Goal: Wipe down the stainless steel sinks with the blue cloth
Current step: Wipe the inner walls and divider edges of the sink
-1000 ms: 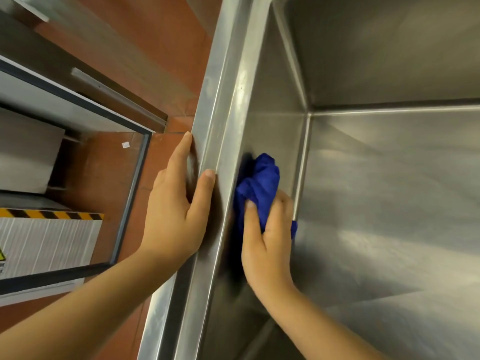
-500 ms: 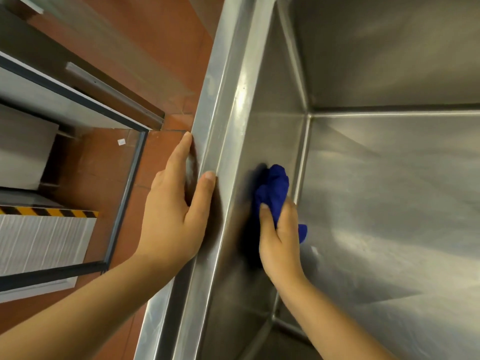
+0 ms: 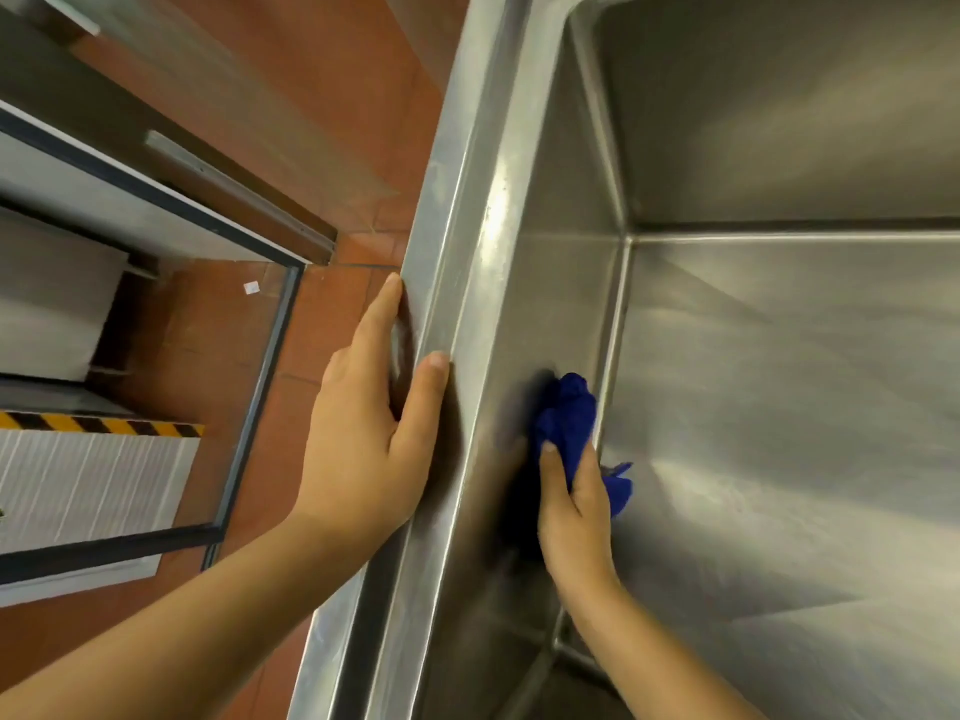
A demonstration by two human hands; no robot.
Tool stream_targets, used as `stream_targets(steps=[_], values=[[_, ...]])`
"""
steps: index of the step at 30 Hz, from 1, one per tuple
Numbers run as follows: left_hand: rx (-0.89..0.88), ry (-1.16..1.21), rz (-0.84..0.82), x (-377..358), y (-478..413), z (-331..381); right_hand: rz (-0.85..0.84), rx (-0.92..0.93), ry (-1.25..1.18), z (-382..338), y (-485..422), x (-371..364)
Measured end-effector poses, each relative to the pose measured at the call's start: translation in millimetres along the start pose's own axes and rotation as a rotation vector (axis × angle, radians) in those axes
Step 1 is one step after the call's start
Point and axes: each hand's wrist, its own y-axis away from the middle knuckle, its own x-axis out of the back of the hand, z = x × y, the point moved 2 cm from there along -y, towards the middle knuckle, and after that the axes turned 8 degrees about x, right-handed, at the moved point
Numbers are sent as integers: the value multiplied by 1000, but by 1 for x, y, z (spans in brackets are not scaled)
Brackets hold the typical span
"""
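As right hand [image 3: 574, 504] slides deeper, blue cloth [image 3: 569, 423] lower on sink [image 3: 540, 304] wall

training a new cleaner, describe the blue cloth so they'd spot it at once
Find the big stainless steel sink on the right and follow its left inner wall down toward the bottom seam. There the right hand holds a bunched blue cloth against the metal. It is the only deep blue, soft thing amid grey steel.
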Motion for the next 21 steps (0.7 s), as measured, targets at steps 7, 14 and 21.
stream_targets(steps=[7,14,21], values=[[-15,-20,-1,-2,-2,-4,65,-51,61,26,-38,11],[-38,-101,-22,2,2,-11,-171,117,44,-43,47,7],[-21,-99,-6,0,66,-41,-230,272,102,-44,83,-12]])
